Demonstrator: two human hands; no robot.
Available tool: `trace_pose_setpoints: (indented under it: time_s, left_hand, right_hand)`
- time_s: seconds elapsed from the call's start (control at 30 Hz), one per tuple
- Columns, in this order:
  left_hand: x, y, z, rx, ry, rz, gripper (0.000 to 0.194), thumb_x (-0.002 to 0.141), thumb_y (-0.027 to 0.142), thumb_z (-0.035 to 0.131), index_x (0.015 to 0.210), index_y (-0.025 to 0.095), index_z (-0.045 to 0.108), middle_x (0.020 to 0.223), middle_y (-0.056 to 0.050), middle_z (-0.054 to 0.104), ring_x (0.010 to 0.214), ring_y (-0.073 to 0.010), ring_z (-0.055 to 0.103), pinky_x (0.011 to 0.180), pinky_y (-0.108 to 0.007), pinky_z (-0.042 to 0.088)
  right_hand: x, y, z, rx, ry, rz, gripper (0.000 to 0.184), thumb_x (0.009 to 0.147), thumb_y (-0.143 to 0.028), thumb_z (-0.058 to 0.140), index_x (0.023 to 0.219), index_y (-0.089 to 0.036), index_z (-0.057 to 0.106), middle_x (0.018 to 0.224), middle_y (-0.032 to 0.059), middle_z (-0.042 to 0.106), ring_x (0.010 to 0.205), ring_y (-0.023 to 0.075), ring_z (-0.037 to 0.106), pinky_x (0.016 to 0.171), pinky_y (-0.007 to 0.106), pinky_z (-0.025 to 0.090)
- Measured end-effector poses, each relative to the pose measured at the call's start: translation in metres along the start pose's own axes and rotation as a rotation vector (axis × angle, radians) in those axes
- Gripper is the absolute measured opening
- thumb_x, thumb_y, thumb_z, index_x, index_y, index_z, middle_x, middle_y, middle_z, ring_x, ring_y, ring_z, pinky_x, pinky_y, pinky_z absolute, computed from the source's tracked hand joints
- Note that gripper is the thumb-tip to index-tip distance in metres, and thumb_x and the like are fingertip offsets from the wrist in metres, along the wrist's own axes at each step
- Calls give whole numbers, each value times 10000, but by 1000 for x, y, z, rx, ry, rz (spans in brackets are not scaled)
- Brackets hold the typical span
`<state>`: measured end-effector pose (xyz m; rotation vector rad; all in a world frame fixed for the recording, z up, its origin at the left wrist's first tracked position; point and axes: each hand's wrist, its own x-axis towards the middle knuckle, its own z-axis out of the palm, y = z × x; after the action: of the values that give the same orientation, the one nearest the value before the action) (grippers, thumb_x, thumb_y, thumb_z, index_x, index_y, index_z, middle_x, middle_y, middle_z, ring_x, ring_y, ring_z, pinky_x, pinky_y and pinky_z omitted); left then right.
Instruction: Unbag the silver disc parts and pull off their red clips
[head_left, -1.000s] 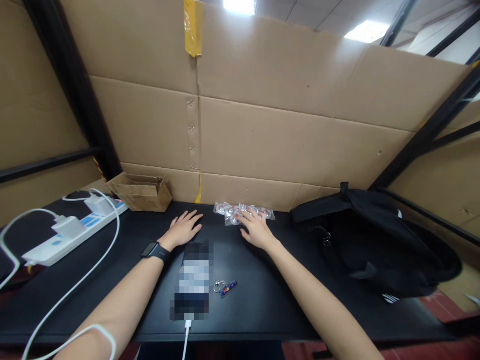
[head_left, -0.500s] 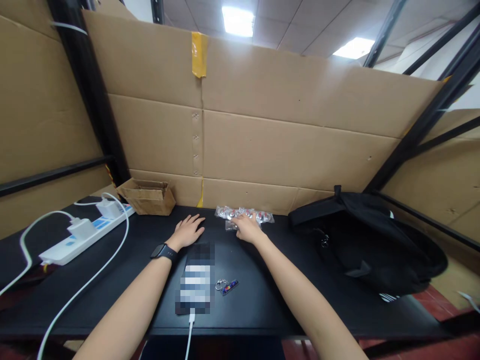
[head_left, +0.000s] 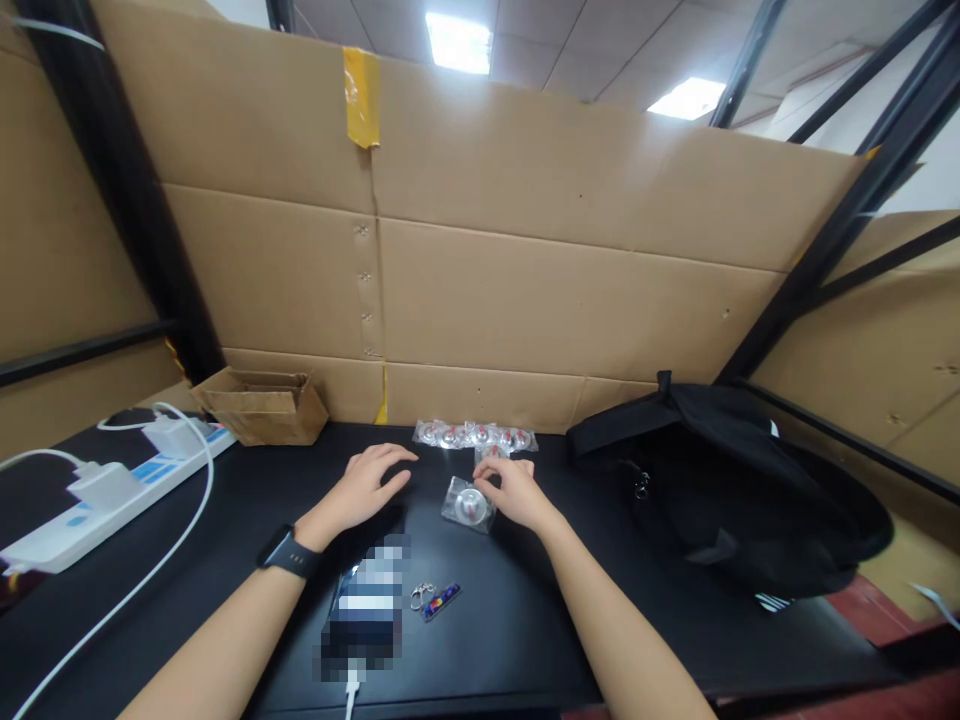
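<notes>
Your right hand (head_left: 516, 492) has a narrow grip, thumb and fingertips closed at the upper right edge of a clear-bagged silver disc (head_left: 470, 507); exactly how firmly the film is pinched, I cannot tell. That disc lies between your hands on the black tabletop (head_left: 540, 620), nearer than the far row of bagged discs (head_left: 451, 437) along the cardboard wall (head_left: 480, 300). One more bagged disc (head_left: 491, 453) sits just beyond your right fingers, partly hidden. Your left hand (head_left: 366, 490) holds nothing, its fingers spread and thumb pointing right; contact with the tabletop cannot be confirmed. The step in hand is judged to be singling out one bag; the next move appears to call for a steady pinch on the slippery film, your left hand being well placed to support the opposite edge. Against the frame half a second ago, your right hand has left the far row and come nearer, one bag now lies apart from it, and your left fingers are less flat.
</notes>
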<state>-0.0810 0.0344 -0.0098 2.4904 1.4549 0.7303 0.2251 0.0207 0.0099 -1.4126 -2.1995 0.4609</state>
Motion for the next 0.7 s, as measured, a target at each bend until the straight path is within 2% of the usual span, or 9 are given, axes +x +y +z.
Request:
trace_pose_setpoints:
  time_s: [0.07, 0.2, 0.33, 0.43, 0.5, 0.53, 0.6, 0.7]
  left_hand:
    - [-2, 21, -3, -63, -55, 124, 367, 1024, 453, 429, 1287, 320, 648, 1369, -44, 604, 1307, -242, 503, 1128, -431, 374]
    - [-7, 51, -4, -77, -208, 238, 351, 1025, 449, 462, 1313, 357, 639, 1402, -44, 572, 1336, -257, 463, 1116, -433, 365]
    - [-10, 58, 2, -105, -272, 258, 495, 1007, 419, 513, 1495, 362, 451, 1506, -63, 493, 1378, -281, 417, 1129, -459, 351]
    - [-11, 59, 8, -179, -267, 260, 637, 987, 423, 552, 1571, 328, 315, 1546, -89, 455, 1408, -295, 385, 1154, -478, 333]
    - [-11, 61, 8, -237, -281, 263, 667, 983, 428, 563, 1581, 319, 287, 1505, -86, 505, 1404, -283, 391, 1162, -472, 331]
    - [-11, 62, 7, -262, -286, 261, 656, 984, 431, 562, 1575, 314, 300, 1463, -82, 544, 1385, -272, 412, 1155, -461, 342]
    - [-10, 64, 1, -289, -294, 260, 554, 993, 445, 546, 1514, 305, 420, 1359, -74, 619, 1330, -256, 465, 1133, -437, 368]
    - [-10, 63, -8, -242, -313, 292, 336, 993, 485, 531, 1246, 334, 692, 1266, -51, 664, 1327, -275, 461, 1130, -460, 353]
  right_hand:
    - [-4, 2, -3, 53, -48, 4, 126, 882, -301, 689, 997, -253, 709, 937, 0, 783, 939, 199, 698, 1017, 419, 302]
    - [-8, 2, -8, 57, -126, 9, 233, 810, -332, 782, 1023, -267, 715, 953, 1, 772, 961, 211, 677, 979, 412, 303]
    - [-12, -2, -9, -35, -152, -25, 417, 702, -490, 864, 1038, -296, 711, 1043, 10, 737, 1079, 262, 620, 954, 412, 293]
    - [-16, -7, -6, -102, -165, -35, 644, 639, -601, 864, 1169, -303, 653, 1104, 46, 716, 1101, 301, 594, 957, 443, 289]
    - [-19, -10, -4, -145, -140, -48, 808, 596, -636, 868, 1275, -303, 584, 1194, 82, 689, 1137, 332, 568, 972, 474, 283]
    - [-19, -10, -4, -165, -125, -54, 862, 584, -641, 869, 1311, -301, 555, 1232, 98, 673, 1157, 345, 553, 981, 488, 278]
    - [-20, -10, -3, -192, -119, -50, 886, 592, -640, 864, 1338, -295, 534, 1238, 108, 663, 1163, 351, 543, 986, 499, 275]
    - [-19, -8, -5, -187, -166, -24, 762, 655, -634, 835, 1286, -290, 581, 1113, 75, 687, 1085, 315, 571, 962, 478, 294]
